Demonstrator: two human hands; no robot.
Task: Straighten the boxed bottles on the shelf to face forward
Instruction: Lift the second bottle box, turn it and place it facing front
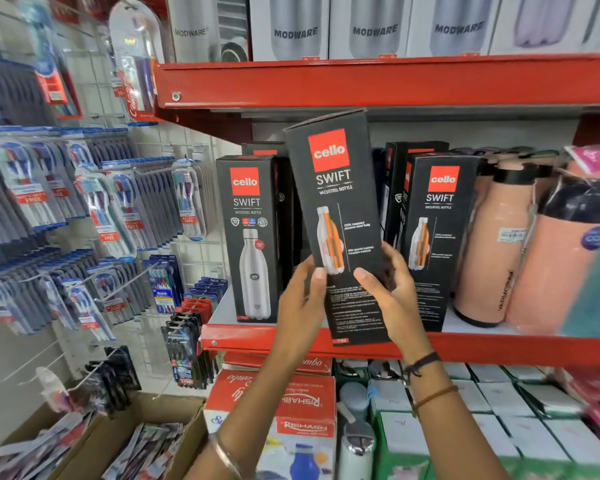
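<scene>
A black Cello Swift bottle box (336,202) is lifted off the red middle shelf (499,348) and tilts slightly left, its side panel with the cutaway bottle picture toward me. My left hand (302,299) grips its lower left edge and my right hand (392,292) grips its lower right edge. Another boxed bottle (252,237) stands on the shelf at the left with its front panel forward. A third box (437,233) stands at the right showing its side panel. More black boxes stand behind these.
Peach flasks (492,244) crowd the shelf's right end. White Modware boxes (374,26) line the upper shelf. Toothbrush packs (94,206) hang on a wire grid at the left. Red Rishabh boxes (302,403) and green-white boxes sit below; a cardboard carton (174,407) stands at bottom left.
</scene>
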